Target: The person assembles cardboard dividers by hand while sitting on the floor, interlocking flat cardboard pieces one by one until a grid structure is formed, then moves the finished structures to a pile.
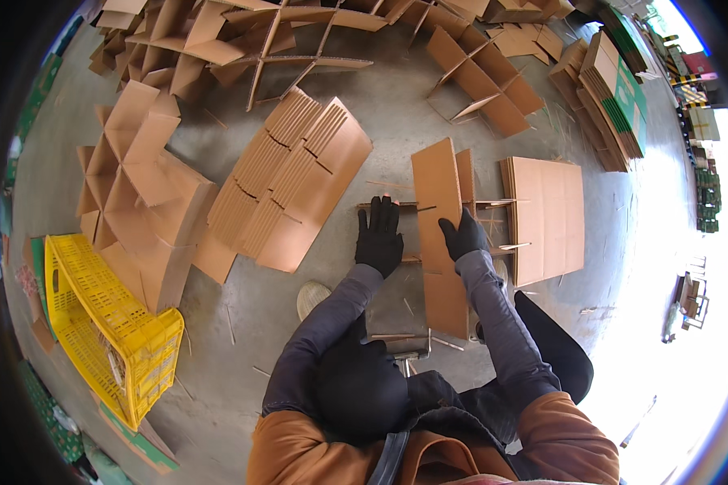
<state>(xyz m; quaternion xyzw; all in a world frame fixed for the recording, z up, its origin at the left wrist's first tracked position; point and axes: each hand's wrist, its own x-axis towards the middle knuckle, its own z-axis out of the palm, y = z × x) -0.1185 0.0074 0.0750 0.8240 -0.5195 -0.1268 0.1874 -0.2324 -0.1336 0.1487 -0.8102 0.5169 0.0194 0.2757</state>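
Both my hands wear black gloves. In front of me a cardboard divider strip with slots stands across other strips, which stick out on both sides of it. My right hand grips this strip near its middle, the thumb over its top edge. My left hand is to the left of it, fingers stretched out and close together. Its fingertips reach a crossing strip seen edge-on; whether they press on it I cannot tell. A stack of flat cardboard sheets lies just right of the partly joined divider.
A fanned pile of slotted cardboard strips lies left of my hands. Assembled dividers stand at far left, with another divider grid ahead. A yellow plastic crate stands at lower left, folded green-and-brown cartons at far right.
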